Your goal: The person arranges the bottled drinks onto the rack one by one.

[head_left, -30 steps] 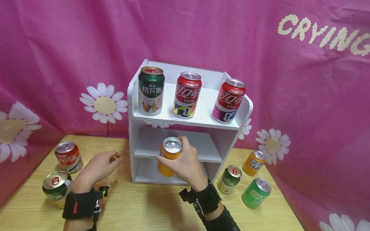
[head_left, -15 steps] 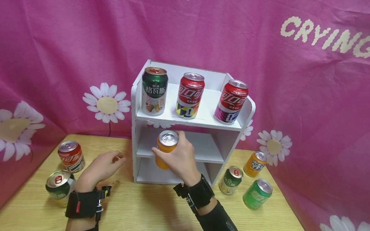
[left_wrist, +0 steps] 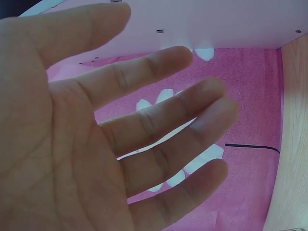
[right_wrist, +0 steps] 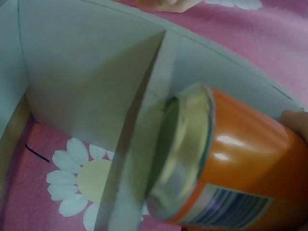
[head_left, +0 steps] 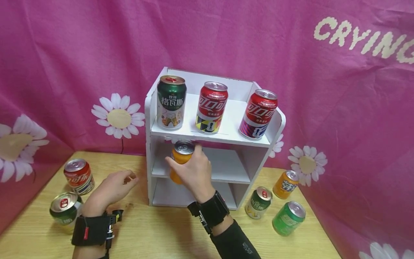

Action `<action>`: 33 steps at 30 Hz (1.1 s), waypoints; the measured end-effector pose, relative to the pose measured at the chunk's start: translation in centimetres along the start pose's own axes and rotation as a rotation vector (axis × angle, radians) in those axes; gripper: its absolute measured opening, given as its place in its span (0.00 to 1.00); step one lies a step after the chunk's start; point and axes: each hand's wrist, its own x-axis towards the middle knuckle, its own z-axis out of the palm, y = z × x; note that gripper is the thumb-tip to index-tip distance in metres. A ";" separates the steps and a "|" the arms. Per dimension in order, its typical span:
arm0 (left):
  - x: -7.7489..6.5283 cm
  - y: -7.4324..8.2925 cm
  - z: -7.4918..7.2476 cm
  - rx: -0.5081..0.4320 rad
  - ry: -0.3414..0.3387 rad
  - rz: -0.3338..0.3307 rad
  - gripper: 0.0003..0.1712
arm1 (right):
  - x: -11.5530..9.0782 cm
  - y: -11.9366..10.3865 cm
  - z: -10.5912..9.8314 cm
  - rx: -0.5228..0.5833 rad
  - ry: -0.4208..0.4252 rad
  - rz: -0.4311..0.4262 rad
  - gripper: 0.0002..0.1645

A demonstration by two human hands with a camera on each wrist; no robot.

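Note:
My right hand (head_left: pixel 194 172) grips an orange soda can (head_left: pixel 183 157) at the left part of the white shelf unit (head_left: pixel 148 151), in front of the middle shelf. In the right wrist view the orange can (right_wrist: pixel 245 159) shows its metal bottom rim and a barcode, close to the front edge of a shelf board (right_wrist: pixel 144 125). My left hand (head_left: pixel 111 187) hovers left of the unit, holding nothing. In the left wrist view its fingers (left_wrist: pixel 159 115) are spread and relaxed. On the top shelf stand a green-and-white can (head_left: pixel 171 102) and two red cola cans (head_left: pixel 211 107).
At the table's left stand a red can (head_left: pixel 79 176) and a green-gold can (head_left: pixel 66 210), the latter partly behind my left wrist. To the right of the unit are a small orange can (head_left: pixel 286 184), a small green-and-white can (head_left: pixel 258 202) and a green can (head_left: pixel 289 218). A pink curtain (head_left: pixel 207 36) hangs behind.
My right hand has carried the orange can up, left and deeper toward the middle shelf. The left hand has stayed nearly still, and the other cans stand where they were.

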 end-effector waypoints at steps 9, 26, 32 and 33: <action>0.1 0.1 -0.3 -0.006 -0.018 -0.033 0.21 | 0.7 -0.3 1.2 -0.008 0.006 0.019 0.46; 0.2 0.0 0.1 0.005 -0.020 -0.045 0.19 | -0.6 2.0 3.7 0.160 -0.028 -0.059 0.58; 0.3 -0.4 0.2 0.011 -0.018 -0.021 0.20 | -1.1 2.5 4.3 0.143 -0.027 -0.039 0.52; 0.3 -0.4 0.2 0.011 -0.019 -0.020 0.20 | -1.1 2.6 4.3 0.140 -0.025 -0.033 0.51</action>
